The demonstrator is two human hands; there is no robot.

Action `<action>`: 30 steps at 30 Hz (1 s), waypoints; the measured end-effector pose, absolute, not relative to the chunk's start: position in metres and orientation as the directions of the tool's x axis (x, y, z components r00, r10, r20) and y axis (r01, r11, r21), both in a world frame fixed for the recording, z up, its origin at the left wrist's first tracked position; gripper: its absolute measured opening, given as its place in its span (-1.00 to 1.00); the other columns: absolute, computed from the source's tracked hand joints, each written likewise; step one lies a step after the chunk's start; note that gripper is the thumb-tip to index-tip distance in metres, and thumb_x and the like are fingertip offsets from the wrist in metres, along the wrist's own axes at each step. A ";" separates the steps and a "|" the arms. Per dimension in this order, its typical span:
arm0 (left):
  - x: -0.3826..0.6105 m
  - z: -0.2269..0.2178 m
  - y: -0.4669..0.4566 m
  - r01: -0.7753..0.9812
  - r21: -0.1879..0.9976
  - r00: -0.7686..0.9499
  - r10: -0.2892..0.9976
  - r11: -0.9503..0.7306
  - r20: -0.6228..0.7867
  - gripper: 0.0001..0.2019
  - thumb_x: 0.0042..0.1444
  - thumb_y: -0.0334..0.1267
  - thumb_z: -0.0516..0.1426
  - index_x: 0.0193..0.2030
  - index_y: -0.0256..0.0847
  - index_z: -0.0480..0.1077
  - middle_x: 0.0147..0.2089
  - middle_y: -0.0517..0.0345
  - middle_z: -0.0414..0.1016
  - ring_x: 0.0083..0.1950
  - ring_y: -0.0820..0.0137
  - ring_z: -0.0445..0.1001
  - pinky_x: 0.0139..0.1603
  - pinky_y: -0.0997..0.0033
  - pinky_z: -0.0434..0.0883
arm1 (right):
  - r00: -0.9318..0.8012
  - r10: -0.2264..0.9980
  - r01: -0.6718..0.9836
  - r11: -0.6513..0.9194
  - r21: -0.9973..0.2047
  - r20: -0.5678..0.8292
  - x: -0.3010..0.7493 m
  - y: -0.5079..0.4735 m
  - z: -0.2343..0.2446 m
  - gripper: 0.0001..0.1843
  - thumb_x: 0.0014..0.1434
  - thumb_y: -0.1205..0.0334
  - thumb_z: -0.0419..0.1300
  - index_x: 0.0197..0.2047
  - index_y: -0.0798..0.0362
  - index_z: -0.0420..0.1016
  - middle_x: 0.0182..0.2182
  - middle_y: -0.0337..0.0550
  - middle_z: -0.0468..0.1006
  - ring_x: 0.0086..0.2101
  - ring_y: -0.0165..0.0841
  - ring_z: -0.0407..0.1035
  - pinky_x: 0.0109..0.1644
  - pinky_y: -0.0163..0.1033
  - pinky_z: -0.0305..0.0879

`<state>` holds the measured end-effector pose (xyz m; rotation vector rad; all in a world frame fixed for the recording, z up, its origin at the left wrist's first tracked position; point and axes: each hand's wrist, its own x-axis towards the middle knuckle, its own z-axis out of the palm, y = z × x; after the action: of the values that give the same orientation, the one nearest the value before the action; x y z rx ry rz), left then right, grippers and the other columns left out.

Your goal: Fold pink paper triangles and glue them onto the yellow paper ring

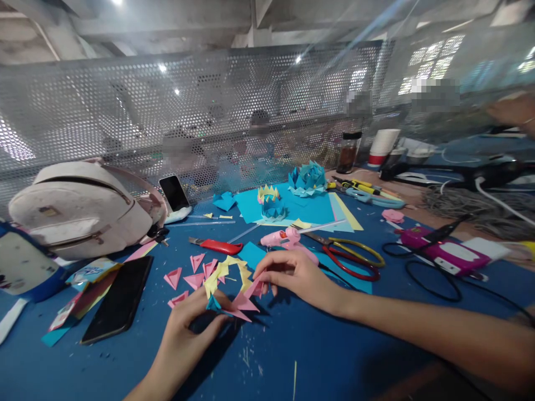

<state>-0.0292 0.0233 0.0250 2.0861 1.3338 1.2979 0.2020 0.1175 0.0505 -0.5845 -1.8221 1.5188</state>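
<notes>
A ring of folded yellow paper pieces [228,266], with pink pieces [245,302] and one blue piece [213,303] along its near side, is between my two hands. My left hand [194,314] has its fingers and thumb closed on the ring's near left part, by the blue piece. With thumb and fingers pinched, my right hand [292,275] grips a pink folded piece [257,285] at the ring's right side. Several loose pink paper triangles [194,280] lie just left of the ring. Behind it are a red utility knife [217,246] and a pink glue gun [282,238].
Scissors [346,256] lie beyond my right hand. Blue paper sheets [246,207] bear a blue paper flower [308,179] and a small yellow-and-blue ring [271,206]. On the left are a black phone [119,301] and a backpack [83,209]. A magenta device [443,250] and cables sit right.
</notes>
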 end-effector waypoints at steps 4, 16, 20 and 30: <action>-0.028 0.025 0.023 0.515 0.696 0.164 0.855 -0.500 0.493 -0.91 0.16 -0.35 0.24 -0.28 -0.08 0.58 -0.30 0.21 0.65 -0.28 0.38 0.61 -0.19 0.50 0.50 | -0.620 0.688 -0.035 0.455 -0.890 0.377 0.207 0.116 0.059 -0.81 0.24 0.11 0.30 -0.29 0.05 0.65 -0.36 -0.19 0.64 -0.38 -0.42 0.51 -0.28 -0.33 0.45; -0.021 0.025 0.021 0.367 0.807 0.280 0.882 -0.462 0.378 -0.92 0.18 -0.28 0.26 -0.32 -0.07 0.60 -0.35 0.21 0.63 -0.29 0.39 0.59 -0.19 0.51 0.48 | -0.774 0.387 0.090 0.851 -0.517 0.501 0.208 0.115 0.052 -0.81 0.35 0.22 0.19 -0.16 0.06 0.64 -0.29 -0.17 0.67 -0.27 -0.38 0.45 -0.15 -0.28 0.33; -0.022 0.025 0.022 0.342 0.815 0.274 0.879 -0.468 0.390 -0.95 0.17 -0.29 0.28 -0.31 -0.09 0.59 -0.32 0.24 0.63 -0.26 0.43 0.58 -0.14 0.56 0.46 | -0.745 0.451 0.052 0.774 -0.631 0.491 0.208 0.114 0.054 -0.87 0.30 0.27 0.26 -0.20 0.07 0.66 -0.30 -0.18 0.68 -0.29 -0.40 0.52 -0.17 -0.32 0.37; -0.024 0.023 0.022 0.315 0.828 0.286 0.878 -0.464 0.383 -0.92 0.22 -0.22 0.25 -0.29 -0.10 0.57 -0.18 0.19 0.62 -0.12 0.43 0.55 -0.02 0.55 0.42 | -0.662 0.692 -0.008 0.378 -0.926 0.288 0.204 0.113 0.051 -0.86 0.17 0.18 0.35 -0.26 0.08 0.66 -0.44 -0.18 0.66 -0.48 -0.42 0.51 -0.47 -0.39 0.36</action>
<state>-0.0240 0.0223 0.0228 1.9303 1.0664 1.1512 0.2035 0.1129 0.0507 -0.5886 -1.9637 1.3245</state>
